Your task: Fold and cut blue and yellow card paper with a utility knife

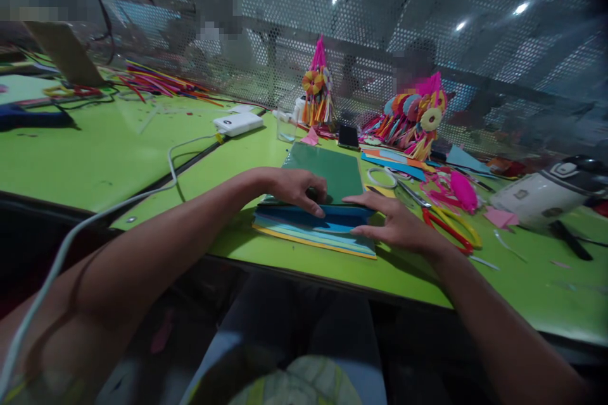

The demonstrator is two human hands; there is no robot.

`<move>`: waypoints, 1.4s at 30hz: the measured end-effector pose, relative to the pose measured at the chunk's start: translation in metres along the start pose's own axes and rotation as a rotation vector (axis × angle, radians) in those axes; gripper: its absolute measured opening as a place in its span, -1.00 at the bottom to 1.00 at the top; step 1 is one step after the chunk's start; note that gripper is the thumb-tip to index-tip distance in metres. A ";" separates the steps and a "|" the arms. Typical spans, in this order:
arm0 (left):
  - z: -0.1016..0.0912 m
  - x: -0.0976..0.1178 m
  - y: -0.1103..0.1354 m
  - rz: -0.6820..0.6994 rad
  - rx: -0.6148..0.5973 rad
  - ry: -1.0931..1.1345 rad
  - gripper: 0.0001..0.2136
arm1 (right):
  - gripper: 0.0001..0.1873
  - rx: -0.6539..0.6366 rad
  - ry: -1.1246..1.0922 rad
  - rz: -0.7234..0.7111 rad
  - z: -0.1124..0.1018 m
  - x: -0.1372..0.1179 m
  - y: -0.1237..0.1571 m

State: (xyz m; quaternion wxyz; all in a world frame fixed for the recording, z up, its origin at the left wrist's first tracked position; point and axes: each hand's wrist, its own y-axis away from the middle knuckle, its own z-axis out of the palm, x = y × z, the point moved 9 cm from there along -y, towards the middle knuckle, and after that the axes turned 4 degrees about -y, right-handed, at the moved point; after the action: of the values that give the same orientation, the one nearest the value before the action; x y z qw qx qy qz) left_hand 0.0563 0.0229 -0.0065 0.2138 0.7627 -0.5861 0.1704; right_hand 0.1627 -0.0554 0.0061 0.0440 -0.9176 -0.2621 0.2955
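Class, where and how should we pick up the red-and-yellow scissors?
Probably best by the handles, coming from the near right with the right hand: the scissors lie on the table with their loops toward that side, while the visible blade points away, toward the far left.

Looks like some kind of craft workshop tbh, what with the colored paper stack (308, 235) mid-frame, scissors (426, 205) at right, lime-green worktop (95, 158) and tasselled flower ornaments (312, 82) upper center.
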 end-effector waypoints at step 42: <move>-0.015 -0.014 -0.001 -0.128 0.186 -0.021 -0.71 | -0.92 0.586 0.073 -0.115 -0.051 -0.025 0.019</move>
State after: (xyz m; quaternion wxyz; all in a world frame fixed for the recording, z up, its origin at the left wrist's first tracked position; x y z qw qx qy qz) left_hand 0.0536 0.0425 -0.0014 0.1465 0.8169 -0.5200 0.2019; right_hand 0.1831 -0.0808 0.0563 0.3332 -0.8594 -0.2153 0.3225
